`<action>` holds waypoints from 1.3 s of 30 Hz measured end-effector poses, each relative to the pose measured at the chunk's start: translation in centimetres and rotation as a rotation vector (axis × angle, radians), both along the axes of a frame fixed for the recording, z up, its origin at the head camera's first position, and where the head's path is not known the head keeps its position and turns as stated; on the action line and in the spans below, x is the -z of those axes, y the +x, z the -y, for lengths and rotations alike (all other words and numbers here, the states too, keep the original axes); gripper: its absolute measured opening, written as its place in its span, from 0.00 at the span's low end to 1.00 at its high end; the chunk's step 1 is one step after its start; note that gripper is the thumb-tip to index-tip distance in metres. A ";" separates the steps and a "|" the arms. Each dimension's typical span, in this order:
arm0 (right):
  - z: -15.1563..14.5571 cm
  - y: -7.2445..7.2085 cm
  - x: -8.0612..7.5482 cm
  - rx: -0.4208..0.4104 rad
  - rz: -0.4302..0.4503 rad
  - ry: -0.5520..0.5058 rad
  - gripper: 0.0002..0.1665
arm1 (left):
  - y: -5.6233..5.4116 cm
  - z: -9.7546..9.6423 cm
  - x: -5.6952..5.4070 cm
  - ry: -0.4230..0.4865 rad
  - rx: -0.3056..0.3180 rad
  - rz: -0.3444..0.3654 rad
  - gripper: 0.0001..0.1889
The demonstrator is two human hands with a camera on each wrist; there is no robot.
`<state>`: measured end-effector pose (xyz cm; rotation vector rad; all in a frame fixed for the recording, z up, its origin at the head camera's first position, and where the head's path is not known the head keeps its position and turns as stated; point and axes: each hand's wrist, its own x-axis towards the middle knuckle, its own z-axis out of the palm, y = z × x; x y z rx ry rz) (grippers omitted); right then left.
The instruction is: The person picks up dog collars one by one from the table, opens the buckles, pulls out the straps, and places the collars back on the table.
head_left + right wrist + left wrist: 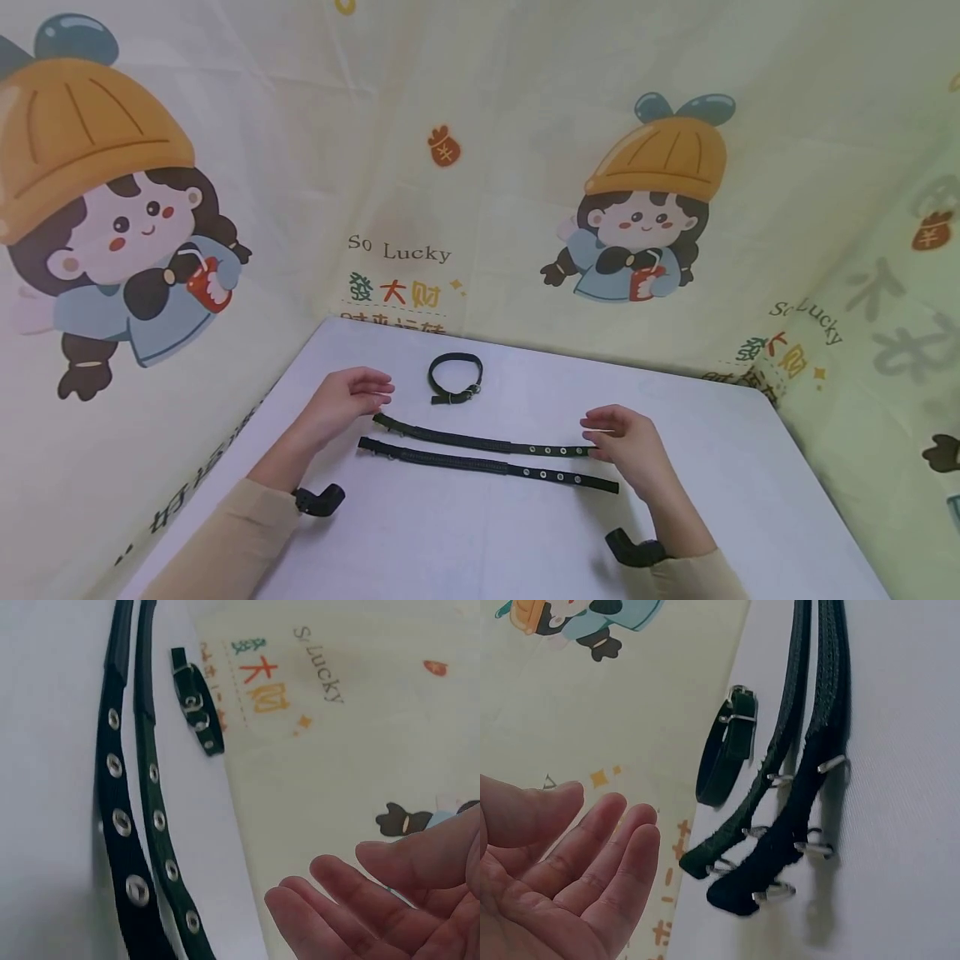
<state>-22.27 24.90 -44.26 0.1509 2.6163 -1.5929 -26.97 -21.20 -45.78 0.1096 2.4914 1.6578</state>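
Note:
Two dark collars lie unbuckled and stretched out, roughly parallel. The near collar (450,461) is black; the far collar (457,439) looks dark green in the wrist views. Metal eyelets (122,822) line their right ends, and metal loops (814,848) sit at their left ends. Behind them, a third collar (456,357) is buckled into a ring. My left hand (337,408) is beside the far collar's left end, fingers relaxed and holding nothing. At its other end hovers my right hand (633,442), overlapping the tip in the head view, fingers loosely bent with nothing between them.
All three collars are on a white table (480,550). A printed cloth (510,208) with cartoon figures hangs along the table's back and sides. Each wrist wears a black camera mount (322,501).

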 end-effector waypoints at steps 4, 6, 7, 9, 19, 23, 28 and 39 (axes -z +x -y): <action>1.3 -0.7 -0.2 -0.029 -0.025 -0.040 0.19 | -0.5 -0.9 -0.1 0.019 0.021 -0.003 0.21; 1.8 -1.1 -0.3 -0.033 -0.028 -0.053 0.19 | -0.8 -1.4 0.0 0.017 0.028 -0.001 0.22; 2.1 -1.3 -0.3 -0.037 -0.031 -0.057 0.19 | -0.9 -1.6 0.0 0.013 0.031 -0.002 0.22; 2.5 -1.7 -0.3 -0.047 -0.035 -0.053 0.20 | -1.1 -2.1 -0.1 -0.003 0.035 -0.001 0.22; 5.0 -3.7 0.3 -0.084 -0.033 -0.022 0.22 | -2.5 -4.2 -0.2 -0.097 0.042 0.019 0.22; 6.2 -4.4 0.4 -0.110 -0.035 -0.008 0.21 | -3.2 -5.1 -0.3 -0.135 0.059 0.016 0.22; 7.5 -5.5 0.6 -0.135 -0.047 0.019 0.21 | -3.8 -6.1 -0.5 -0.184 0.077 0.004 0.22; 10.5 -8.0 1.7 -0.188 -0.034 0.057 0.22 | -5.5 -7.8 0.2 -0.319 0.093 -0.004 0.24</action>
